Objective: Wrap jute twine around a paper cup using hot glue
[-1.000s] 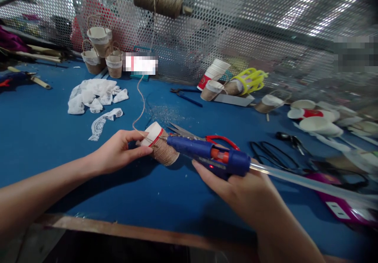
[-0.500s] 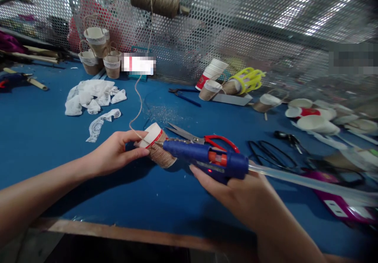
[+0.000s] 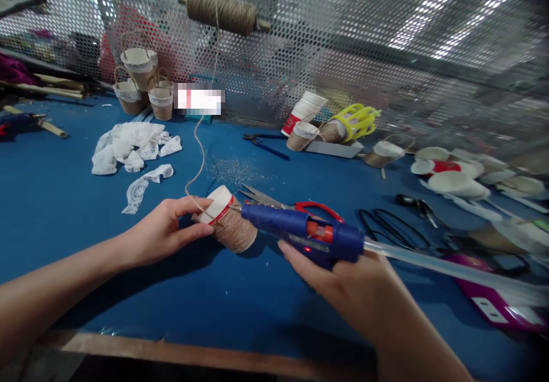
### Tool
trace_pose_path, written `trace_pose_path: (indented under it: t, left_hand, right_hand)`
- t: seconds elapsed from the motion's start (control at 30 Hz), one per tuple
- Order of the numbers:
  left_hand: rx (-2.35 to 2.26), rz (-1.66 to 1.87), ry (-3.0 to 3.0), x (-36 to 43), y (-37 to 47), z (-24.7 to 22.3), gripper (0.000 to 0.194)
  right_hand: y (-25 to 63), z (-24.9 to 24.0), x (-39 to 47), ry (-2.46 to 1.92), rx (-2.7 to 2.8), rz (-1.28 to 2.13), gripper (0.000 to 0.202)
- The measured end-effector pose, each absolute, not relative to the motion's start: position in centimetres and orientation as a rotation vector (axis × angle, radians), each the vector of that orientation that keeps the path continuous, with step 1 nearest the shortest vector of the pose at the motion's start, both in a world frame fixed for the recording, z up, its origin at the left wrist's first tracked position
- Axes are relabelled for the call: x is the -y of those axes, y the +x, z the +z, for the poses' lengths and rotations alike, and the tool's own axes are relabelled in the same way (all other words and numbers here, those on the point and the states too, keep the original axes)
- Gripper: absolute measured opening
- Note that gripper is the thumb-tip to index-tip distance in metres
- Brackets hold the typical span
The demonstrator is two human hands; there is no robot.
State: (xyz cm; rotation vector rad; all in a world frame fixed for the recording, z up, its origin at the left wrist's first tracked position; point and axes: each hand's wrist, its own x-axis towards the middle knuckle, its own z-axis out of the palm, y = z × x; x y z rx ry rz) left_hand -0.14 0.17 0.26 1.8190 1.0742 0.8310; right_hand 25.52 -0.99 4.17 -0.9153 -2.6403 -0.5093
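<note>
My left hand (image 3: 178, 227) grips a paper cup (image 3: 235, 230) by its white rim, with the cup tilted and its rim toward the hand. Jute twine is wound round most of the cup, leaving a red band and the white rim bare. From the cup a loose strand of twine (image 3: 201, 153) runs up to the spool (image 3: 221, 11). My right hand (image 3: 338, 285) is closed round a blue hot glue gun (image 3: 300, 230) with a lit red light and a long clear glue stick behind. The gun's nozzle is at the red band.
Scissors with red handles (image 3: 319, 207) lie just behind the gun. White lace (image 3: 128, 142) is heaped at left, near several twine-covered cups (image 3: 160, 104). Pliers (image 3: 268, 146) and stacked paper cups (image 3: 304, 113) are farther back. A purple power strip (image 3: 497, 302) and black cable (image 3: 390, 227) sit at right.
The nozzle has shifted slightly along the red band toward the cup's upper side, and more of the wound twine shows. The whole view has tipped slightly. Both hands keep their holds.
</note>
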Motion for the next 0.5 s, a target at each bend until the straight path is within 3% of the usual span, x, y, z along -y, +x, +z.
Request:
trace_pose_path:
  t: [0.13,0.33,0.5]
  left_hand:
    - [-1.101,0.832,1.801,-0.2,-0.2,0.1,0.025]
    - [-1.079,0.849,1.845,-0.1,-0.1,0.1,0.024]
    - [-1.093,0.846,1.847,-0.1,-0.1,0.2,0.024]
  right_hand:
    - [24.4,4.2,1.4,-0.985,2.572,-0.237,0.028]
    - [22.9,4.2,1.9,-1.173,2.460,0.121,0.023]
    - [24.2,3.5,1.5,-1.172,2.415,-0.088,0.029]
